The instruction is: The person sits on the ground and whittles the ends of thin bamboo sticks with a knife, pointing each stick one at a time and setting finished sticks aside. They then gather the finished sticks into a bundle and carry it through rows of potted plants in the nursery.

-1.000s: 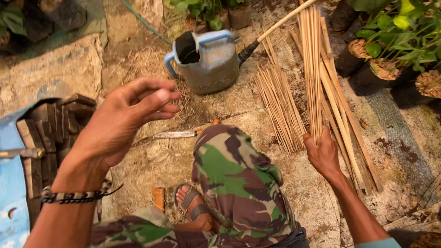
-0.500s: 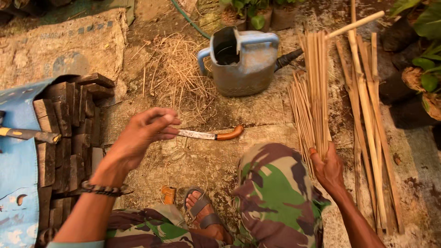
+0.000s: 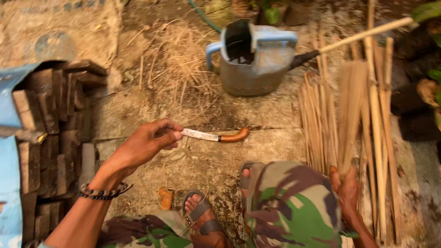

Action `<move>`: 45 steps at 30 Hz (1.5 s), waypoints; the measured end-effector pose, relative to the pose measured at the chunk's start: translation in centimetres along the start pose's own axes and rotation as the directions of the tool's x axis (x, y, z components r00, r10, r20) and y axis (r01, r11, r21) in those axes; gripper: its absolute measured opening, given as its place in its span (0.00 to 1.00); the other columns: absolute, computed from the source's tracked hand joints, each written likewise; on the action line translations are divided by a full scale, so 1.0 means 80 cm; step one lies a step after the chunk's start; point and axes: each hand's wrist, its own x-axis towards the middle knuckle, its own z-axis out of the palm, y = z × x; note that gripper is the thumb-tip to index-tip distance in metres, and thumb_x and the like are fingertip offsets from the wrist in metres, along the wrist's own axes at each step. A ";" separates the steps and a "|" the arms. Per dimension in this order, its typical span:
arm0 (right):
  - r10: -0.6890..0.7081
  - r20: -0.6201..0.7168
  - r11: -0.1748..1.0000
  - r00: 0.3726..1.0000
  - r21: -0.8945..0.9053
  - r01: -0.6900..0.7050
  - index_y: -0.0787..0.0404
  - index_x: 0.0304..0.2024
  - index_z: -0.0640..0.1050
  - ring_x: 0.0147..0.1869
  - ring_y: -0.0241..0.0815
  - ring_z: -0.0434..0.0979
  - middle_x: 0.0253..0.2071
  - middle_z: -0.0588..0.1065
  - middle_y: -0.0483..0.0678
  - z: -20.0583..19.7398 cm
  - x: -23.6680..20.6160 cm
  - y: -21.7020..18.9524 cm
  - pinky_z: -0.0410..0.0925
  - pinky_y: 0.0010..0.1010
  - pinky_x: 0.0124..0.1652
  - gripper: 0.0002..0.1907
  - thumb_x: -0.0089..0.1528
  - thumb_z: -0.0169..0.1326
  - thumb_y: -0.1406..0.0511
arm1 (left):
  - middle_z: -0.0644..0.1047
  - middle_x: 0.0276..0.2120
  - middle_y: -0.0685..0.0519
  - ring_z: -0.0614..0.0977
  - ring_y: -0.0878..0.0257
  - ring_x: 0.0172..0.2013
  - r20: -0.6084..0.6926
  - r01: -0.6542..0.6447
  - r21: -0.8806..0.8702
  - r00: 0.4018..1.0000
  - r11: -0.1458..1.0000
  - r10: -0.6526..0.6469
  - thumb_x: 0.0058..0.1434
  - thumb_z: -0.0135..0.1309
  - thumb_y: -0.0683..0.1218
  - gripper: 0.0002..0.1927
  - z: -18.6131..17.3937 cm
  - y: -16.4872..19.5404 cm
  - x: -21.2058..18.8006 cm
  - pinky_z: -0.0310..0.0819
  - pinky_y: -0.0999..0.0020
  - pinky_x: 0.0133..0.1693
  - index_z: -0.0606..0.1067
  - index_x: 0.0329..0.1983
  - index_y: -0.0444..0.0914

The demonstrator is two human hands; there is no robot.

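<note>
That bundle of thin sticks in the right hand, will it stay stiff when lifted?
Probably not fully: the bundle of thin sticks fans out above the right hand, so the tips likely splay. Such thin, dry sticks look light, and single ones may slip loose.

left hand [image 3: 149,140]: extended, fingertips pinched | right hand [image 3: 347,193]: low, fist closed

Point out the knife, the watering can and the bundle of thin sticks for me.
knife [image 3: 202,135], head view, on the middle of the blade.
watering can [image 3: 255,69], head view, on its grey side wall.
bundle of thin sticks [image 3: 350,105], head view, on the upper spread of sticks.
</note>
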 end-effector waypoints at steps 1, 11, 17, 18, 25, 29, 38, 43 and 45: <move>-0.006 -0.013 1.000 1.000 0.027 0.007 0.68 0.51 0.67 0.21 0.42 0.66 0.22 0.69 0.51 -0.002 0.012 -0.021 0.61 0.38 0.21 0.17 0.68 0.53 0.62 | 0.82 0.42 0.48 0.83 0.61 0.44 0.013 -0.023 0.010 1.000 1.000 0.023 0.65 0.55 0.51 0.20 -0.003 0.002 0.005 0.80 0.65 0.48 0.78 0.54 0.35; -0.423 0.531 0.612 0.734 0.765 -0.200 0.62 0.52 0.70 0.16 0.29 0.62 0.17 0.64 0.39 -0.019 0.126 -0.462 0.59 0.22 0.15 0.18 0.64 0.55 0.60 | 0.64 0.70 0.36 0.68 0.44 0.70 -0.111 -0.537 -0.530 0.811 0.656 0.574 0.60 0.57 0.69 0.49 -0.075 0.098 0.172 0.69 0.44 0.66 0.56 0.74 0.39; -0.436 0.883 0.636 0.175 0.440 -0.634 0.65 0.56 0.67 0.28 0.37 0.74 0.30 0.70 0.47 0.026 0.104 -0.615 0.73 0.30 0.27 0.23 0.63 0.57 0.62 | 0.76 0.38 0.44 0.81 0.56 0.32 -0.178 -0.254 -0.917 0.951 0.307 0.254 0.67 0.64 0.48 0.28 -0.134 0.140 0.181 0.84 0.67 0.32 0.69 0.62 0.27; -0.413 0.896 0.593 0.166 0.402 -0.698 0.66 0.56 0.68 0.28 0.37 0.74 0.31 0.70 0.48 0.026 0.102 -0.627 0.73 0.30 0.27 0.24 0.64 0.55 0.59 | 0.77 0.41 0.43 0.82 0.54 0.36 -0.146 -0.213 -0.948 0.952 0.236 0.270 0.73 0.62 0.48 0.25 -0.145 0.141 0.170 0.84 0.64 0.35 0.67 0.57 0.25; -0.267 0.960 0.513 0.081 0.213 -0.832 0.61 0.61 0.71 0.33 0.41 0.83 0.37 0.79 0.52 -0.021 0.074 -0.683 0.80 0.33 0.34 0.30 0.62 0.46 0.50 | 0.76 0.57 0.45 0.83 0.52 0.50 -0.143 -0.164 -0.985 0.955 0.061 0.261 0.64 0.56 0.46 0.28 -0.184 0.172 0.071 0.84 0.60 0.53 0.65 0.67 0.38; -0.188 0.961 0.733 0.200 0.273 -0.623 0.66 0.58 0.72 0.34 0.40 0.81 0.40 0.80 0.51 -0.069 0.051 -0.699 0.78 0.32 0.34 0.25 0.64 0.54 0.57 | 0.74 0.60 0.36 0.82 0.49 0.48 -0.089 -0.027 -0.951 0.978 0.310 -0.188 0.67 0.54 0.42 0.29 -0.184 0.223 0.018 0.83 0.54 0.49 0.64 0.69 0.28; -0.079 0.997 0.670 -0.003 0.051 -0.741 0.70 0.55 0.77 0.34 0.40 0.84 0.39 0.82 0.55 -0.232 0.007 -0.734 0.78 0.33 0.34 0.25 0.65 0.56 0.55 | 0.70 0.66 0.41 0.78 0.51 0.62 0.001 0.004 -0.999 0.998 0.044 -0.063 0.58 0.49 0.31 0.34 -0.190 0.340 -0.161 0.76 0.55 0.62 0.61 0.70 0.32; -0.204 0.977 0.666 0.060 0.183 -0.724 0.60 0.59 0.73 0.37 0.41 0.85 0.41 0.81 0.51 -0.296 0.034 -0.767 0.78 0.34 0.37 0.26 0.61 0.60 0.59 | 0.74 0.56 0.39 0.78 0.47 0.54 -0.035 0.036 -0.972 0.955 0.234 -0.293 0.62 0.57 0.36 0.28 -0.191 0.434 -0.189 0.80 0.48 0.53 0.66 0.66 0.28; -0.219 0.972 0.667 0.088 0.214 -0.713 0.63 0.59 0.73 0.36 0.42 0.84 0.40 0.79 0.52 -0.310 0.057 -0.792 0.78 0.35 0.36 0.26 0.62 0.61 0.59 | 0.76 0.52 0.36 0.79 0.44 0.51 -0.057 0.009 -0.973 0.959 0.231 -0.277 0.65 0.59 0.40 0.27 -0.206 0.466 -0.173 0.82 0.48 0.50 0.68 0.65 0.23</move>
